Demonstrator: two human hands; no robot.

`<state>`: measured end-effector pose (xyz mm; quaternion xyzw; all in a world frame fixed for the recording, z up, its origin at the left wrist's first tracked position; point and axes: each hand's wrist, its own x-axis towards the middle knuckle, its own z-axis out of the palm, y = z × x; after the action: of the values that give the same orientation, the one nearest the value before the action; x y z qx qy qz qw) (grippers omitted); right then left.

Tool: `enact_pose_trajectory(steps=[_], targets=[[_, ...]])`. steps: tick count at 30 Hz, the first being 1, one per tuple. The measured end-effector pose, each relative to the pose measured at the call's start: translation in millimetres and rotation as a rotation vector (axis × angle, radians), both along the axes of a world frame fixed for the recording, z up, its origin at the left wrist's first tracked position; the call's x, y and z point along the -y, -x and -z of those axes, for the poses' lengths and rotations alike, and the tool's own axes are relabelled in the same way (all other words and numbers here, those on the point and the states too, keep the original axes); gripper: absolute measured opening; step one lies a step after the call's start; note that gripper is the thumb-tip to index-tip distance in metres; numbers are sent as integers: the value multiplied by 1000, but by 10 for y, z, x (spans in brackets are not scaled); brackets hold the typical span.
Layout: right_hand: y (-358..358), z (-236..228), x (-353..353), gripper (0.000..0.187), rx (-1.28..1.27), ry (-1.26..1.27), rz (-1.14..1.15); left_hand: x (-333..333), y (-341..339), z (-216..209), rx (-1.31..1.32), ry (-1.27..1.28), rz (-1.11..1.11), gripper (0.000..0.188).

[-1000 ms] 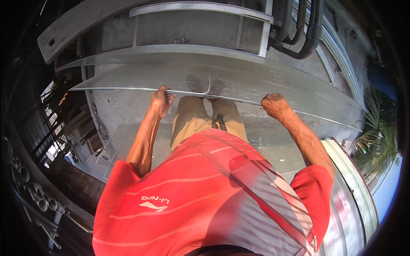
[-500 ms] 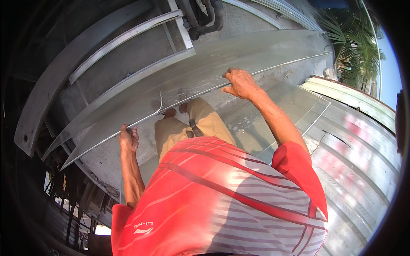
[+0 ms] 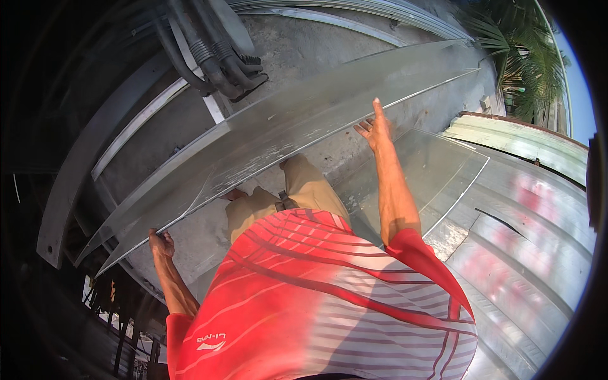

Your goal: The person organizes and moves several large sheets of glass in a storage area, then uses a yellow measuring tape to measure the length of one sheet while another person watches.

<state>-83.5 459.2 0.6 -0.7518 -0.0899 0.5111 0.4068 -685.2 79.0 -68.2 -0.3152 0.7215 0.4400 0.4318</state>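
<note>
A large, clear glass sheet [image 3: 272, 136] stretches across in front of my legs, its near edge running from lower left to upper right. Near its left end, my left hand [image 3: 162, 243] is closed with curled fingers on that edge. Farther right, my right hand [image 3: 375, 130] lies at the same edge with its fingers spread and one digit pointing up over the pane; whether it bears any weight is hard to make out. A long pale crack-like line [image 3: 201, 190] shows on the glass toward the left. My tan trousers [image 3: 310, 183] are partly behind the sheet.
Another glass pane [image 3: 437, 168] lies low at my right, beside silvery corrugated sheeting [image 3: 519, 247]. Dark ribbed pipe-like shapes [image 3: 218, 57] and a curved grey beam [image 3: 95, 139] are beyond at upper left. Long metal strips [image 3: 329, 19] and palm fronds [image 3: 522, 82] appear farther off.
My left hand has moved left and nearer along with the edge. My right hand has shifted right and turned, its fingers more spread. The view has shifted a little.
</note>
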Motion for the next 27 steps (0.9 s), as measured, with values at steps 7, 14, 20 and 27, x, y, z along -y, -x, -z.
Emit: enact_pose_trajectory(steps=[7,14,20,27], targets=[[-262,213,-158,51,-243,142,-142,-576,-1145,-433,114,-263,72,91],[-535,292,-132,46,-323,222,-114,-1304,-2525,-391,215,-378,-59,45],[-701,322,33,46,-330,140,-166,-1137,-2645,-290,228,-389,-73,21],[-792,415,92,51,-278,139,-225,-1095,-2666,-310,195,-306,-140,21]])
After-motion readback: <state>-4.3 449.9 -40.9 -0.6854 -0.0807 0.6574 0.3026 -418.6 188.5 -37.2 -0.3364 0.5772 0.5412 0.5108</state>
